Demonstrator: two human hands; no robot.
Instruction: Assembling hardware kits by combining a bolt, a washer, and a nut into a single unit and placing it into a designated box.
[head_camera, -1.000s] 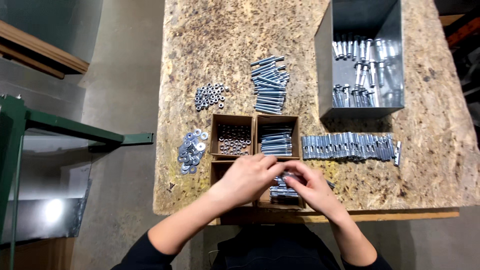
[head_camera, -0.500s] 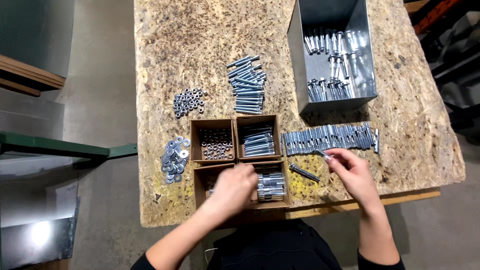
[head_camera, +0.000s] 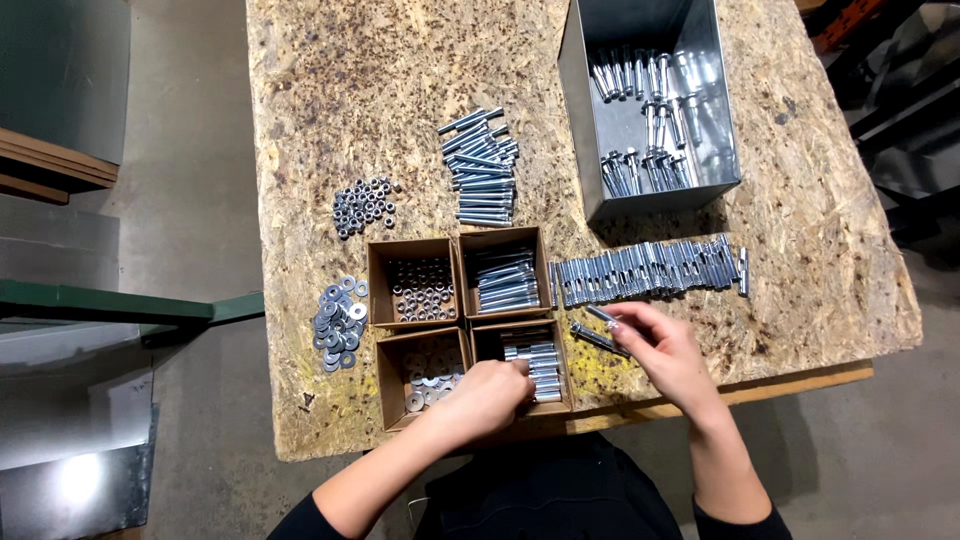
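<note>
Left hand (head_camera: 487, 392) curled in the bolt box (head_camera: 533, 365) — grip unclear; right hand (head_camera: 668, 352) pinches a bolt (head_camera: 603, 318).

Both forearms enter from the bottom edge, sleeves dark and pushed up past the wrists. The left hand (head_camera: 483, 397) sits low and near the body, palm down, fingers curled inward with the knuckles uppermost (fingertips hidden under the hand, so its grip cannot be read). Left forearm runs diagonally up and to the right. The right hand (head_camera: 665, 350) is farther out and well apart from the left, wrist bent slightly, thumb and forefinger pinched together at the tips, other fingers loosely folded. Right forearm runs up and slightly leftward.
</note>
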